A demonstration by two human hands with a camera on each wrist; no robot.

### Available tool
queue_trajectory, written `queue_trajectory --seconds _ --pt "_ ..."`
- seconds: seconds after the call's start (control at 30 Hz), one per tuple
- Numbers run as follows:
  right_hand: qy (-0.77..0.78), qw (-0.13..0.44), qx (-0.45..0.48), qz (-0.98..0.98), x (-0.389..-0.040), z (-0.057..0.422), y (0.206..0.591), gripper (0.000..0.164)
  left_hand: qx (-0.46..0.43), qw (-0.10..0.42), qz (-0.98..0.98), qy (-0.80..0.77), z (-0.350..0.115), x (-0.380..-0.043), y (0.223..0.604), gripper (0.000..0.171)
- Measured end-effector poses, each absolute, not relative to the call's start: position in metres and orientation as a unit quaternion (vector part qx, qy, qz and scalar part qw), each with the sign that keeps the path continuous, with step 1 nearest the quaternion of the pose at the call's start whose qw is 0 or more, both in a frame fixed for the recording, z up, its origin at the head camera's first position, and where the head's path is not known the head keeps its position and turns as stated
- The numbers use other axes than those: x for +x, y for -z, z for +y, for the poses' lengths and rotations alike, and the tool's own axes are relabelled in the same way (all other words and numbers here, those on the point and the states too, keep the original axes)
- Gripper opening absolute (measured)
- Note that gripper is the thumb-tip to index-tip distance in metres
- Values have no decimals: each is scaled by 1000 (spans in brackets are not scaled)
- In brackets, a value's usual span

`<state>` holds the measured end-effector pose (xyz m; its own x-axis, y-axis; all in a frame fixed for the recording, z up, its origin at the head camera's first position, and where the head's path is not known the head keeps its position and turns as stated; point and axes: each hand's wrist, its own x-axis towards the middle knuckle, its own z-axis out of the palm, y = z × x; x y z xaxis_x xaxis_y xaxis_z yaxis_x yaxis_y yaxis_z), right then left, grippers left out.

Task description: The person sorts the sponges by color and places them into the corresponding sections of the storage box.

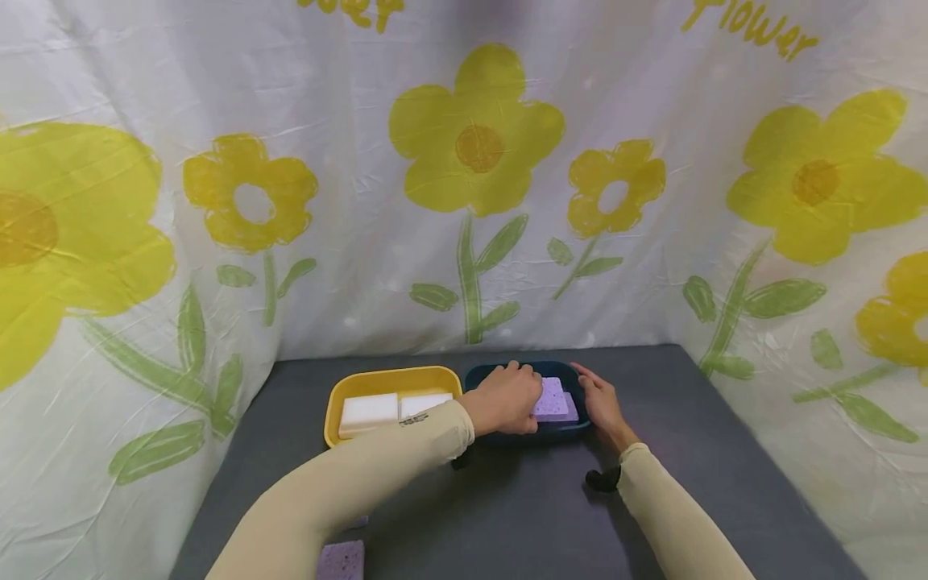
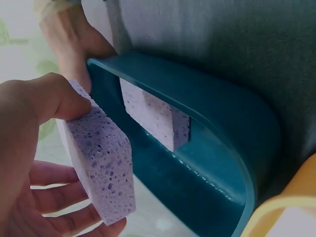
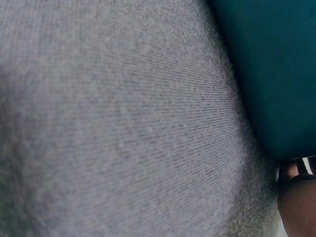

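My left hand (image 1: pixel 503 400) pinches a purple sponge (image 2: pixel 101 158) between the thumb on one face and the fingers on the other. It is held at the mouth of the dark teal basin (image 2: pixel 222 113). Inside the basin, another purple sponge (image 2: pixel 153 111) lies against the wall. My right hand (image 1: pixel 602 407) rests along the basin's right end, fingers extended against its outside. In the right wrist view only part of that hand (image 3: pixel 298 205) shows, beside the teal wall (image 3: pixel 276 79).
A yellow basin (image 1: pixel 335 403) with white sponges (image 1: pixel 370 412) stands left of the teal one. Near the front of the grey tabletop (image 1: pixel 507 515), a purple sponge (image 1: pixel 342 561) lies partly behind my left sleeve. A flower-printed curtain (image 1: pixel 348 298) surrounds the table's back and sides.
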<state>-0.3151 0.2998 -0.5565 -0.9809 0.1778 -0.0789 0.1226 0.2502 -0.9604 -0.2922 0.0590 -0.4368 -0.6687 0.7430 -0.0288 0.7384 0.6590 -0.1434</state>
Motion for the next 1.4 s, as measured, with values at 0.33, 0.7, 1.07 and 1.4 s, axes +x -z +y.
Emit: queue_trajectory --seconds 0.33,0.7,1.07,1.4 --pt "-615 31 -92 -783 -317 299 558 48 -385 -13 -923 -25 76 -313 454 44" --pt "-624 39 -87 -776 -316 299 554 47 -380 -33 -924 -9 90 -329 478 58" --pt "-625 36 -83 -775 -316 300 555 47 -379 -30 -925 -15 107 -331 487 62" --pt "-621 50 -92 -777 -316 299 557 46 -368 -56 -928 -14 114 -330 499 60"
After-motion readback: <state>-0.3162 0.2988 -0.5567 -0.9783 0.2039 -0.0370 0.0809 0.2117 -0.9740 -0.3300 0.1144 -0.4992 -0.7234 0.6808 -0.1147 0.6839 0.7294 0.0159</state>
